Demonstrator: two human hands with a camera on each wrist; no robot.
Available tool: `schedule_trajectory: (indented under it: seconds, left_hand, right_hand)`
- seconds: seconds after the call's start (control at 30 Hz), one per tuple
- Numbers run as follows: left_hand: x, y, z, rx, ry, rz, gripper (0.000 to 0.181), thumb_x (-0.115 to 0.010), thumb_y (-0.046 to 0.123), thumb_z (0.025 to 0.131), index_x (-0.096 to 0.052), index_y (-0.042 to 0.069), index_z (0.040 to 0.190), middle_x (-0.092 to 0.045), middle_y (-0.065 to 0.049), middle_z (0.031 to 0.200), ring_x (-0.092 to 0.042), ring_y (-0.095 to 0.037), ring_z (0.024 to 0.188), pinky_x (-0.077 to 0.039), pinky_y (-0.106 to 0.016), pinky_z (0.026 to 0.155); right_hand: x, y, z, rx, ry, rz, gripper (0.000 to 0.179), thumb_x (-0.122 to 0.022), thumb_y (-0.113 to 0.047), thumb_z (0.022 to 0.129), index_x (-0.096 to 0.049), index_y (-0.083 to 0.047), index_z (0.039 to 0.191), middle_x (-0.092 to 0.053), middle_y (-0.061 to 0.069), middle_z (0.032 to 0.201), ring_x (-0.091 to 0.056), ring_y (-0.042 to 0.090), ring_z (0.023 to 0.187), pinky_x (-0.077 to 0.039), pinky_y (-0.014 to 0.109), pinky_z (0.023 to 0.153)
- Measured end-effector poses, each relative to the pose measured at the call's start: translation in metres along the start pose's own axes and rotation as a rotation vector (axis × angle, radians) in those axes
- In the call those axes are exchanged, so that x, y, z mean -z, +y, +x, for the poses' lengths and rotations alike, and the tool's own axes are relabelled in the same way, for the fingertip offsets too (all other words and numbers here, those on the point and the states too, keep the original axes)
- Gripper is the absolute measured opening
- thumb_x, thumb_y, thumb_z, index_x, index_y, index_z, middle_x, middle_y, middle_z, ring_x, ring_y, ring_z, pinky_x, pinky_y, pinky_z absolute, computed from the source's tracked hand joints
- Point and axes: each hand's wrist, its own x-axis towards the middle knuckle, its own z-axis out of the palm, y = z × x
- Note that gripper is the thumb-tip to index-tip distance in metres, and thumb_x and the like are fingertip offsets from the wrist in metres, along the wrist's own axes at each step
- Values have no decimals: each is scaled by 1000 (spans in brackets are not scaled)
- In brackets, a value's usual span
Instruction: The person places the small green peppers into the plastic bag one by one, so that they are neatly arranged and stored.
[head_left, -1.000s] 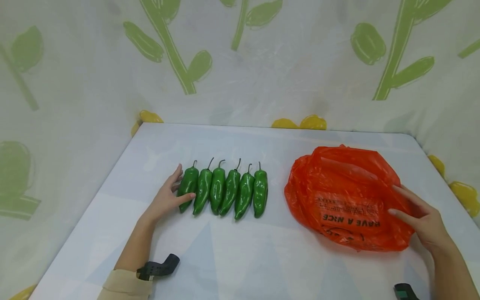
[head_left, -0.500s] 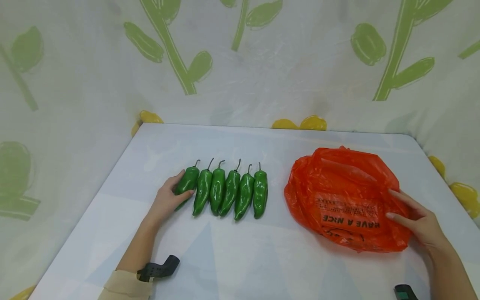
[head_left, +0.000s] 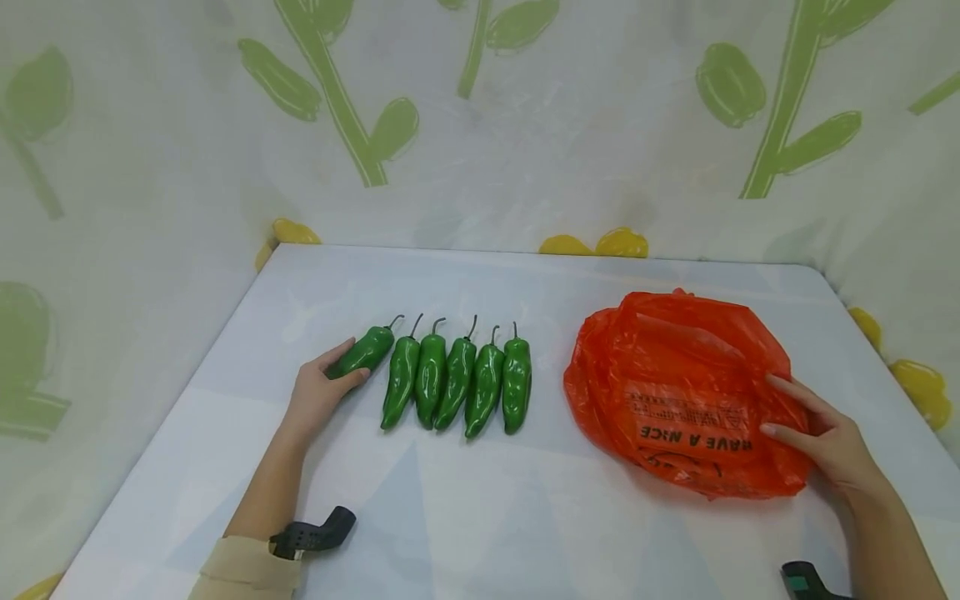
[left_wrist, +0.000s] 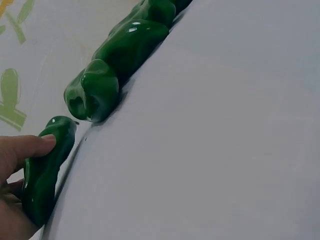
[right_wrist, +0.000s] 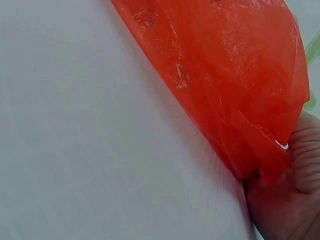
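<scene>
My left hand [head_left: 313, 398] holds a green pepper [head_left: 369, 350], its thumb on the near side. That pepper lies tilted, its stem toward the upper right, just left of a row of several green peppers [head_left: 457, 382]. In the left wrist view the thumb presses on the held pepper [left_wrist: 44, 175], low and close to the white table; the row lies beyond it. My right hand [head_left: 836, 454] grips the right edge of a crumpled red plastic bag [head_left: 675, 367]. In the right wrist view the bag [right_wrist: 215, 75] gathers at the hand, and its fingers are mostly hidden.
Everything lies on a white table [head_left: 525, 517] with pale blue triangles. A gap separates the pepper row from the bag. Behind and beside the table are walls [head_left: 585, 150] with a green plant pattern. A black wrist device [head_left: 315, 532] sits on the left wrist.
My left hand has closed round the leftmost pepper, tilted it and drawn it left, away from the row. The right hand and the bag's right edge have shifted slightly left.
</scene>
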Motion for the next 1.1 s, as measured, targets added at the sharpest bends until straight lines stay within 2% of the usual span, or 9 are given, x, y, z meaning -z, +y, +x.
schedule_trajectory:
  seconds: [0.17, 0.33, 0.57, 0.7, 0.9, 1.1]
  left_hand:
    - [4, 8, 0, 0, 0, -16, 68, -64, 32, 90, -34, 13, 147, -29, -17, 152, -20, -35, 142, -19, -53, 113]
    - [2, 16, 5, -19, -1, -31, 67, -66, 29, 89, -36, 12, 146, -31, -16, 152, -20, -34, 142, -20, -51, 113]
    - [-3, 31, 11, -52, 2, -110, 66, -68, 24, 87, -39, 14, 145, -33, -14, 151, -25, -32, 140, -26, -47, 112]
    - [-6, 40, 12, -77, -26, -142, 66, -68, 23, 87, -39, 13, 145, -34, -14, 150, -28, -31, 139, -30, -46, 110]
    - [-11, 51, 13, -121, -84, -179, 63, -69, 19, 86, -43, 12, 143, -37, -14, 148, -33, -31, 136, -34, -47, 107]
    - [-17, 66, 12, -155, -146, -174, 62, -69, 20, 86, -44, 14, 142, -39, -13, 147, -35, -31, 135, -37, -47, 105]
  right_hand:
    - [-2, -2, 2, 2, 1, -39, 65, -59, -8, 92, -33, -29, 148, -31, -26, 141, -36, -16, 104, -49, 8, 71]
    - [-2, -2, 2, -18, -6, 18, 65, -59, -6, 92, -34, -29, 147, -33, -25, 137, -38, -16, 104, -50, 10, 70]
    - [-2, -1, 2, -21, -2, 45, 66, -59, -6, 92, -34, -29, 147, -31, -24, 142, -38, -15, 103, -50, 10, 71]
    - [-1, 0, 0, -11, -1, 42, 66, -59, -5, 91, -34, -29, 147, -31, -23, 142, -39, -15, 103, -50, 10, 71]
    - [-2, 0, -1, -8, -16, 114, 65, -58, -3, 92, -35, -27, 147, -33, -22, 140, -41, -15, 105, -52, 13, 71]
    - [-1, 1, -1, -33, -2, 96, 65, -58, -5, 92, -34, -29, 147, -32, -23, 141, -40, -14, 103, -51, 11, 70]
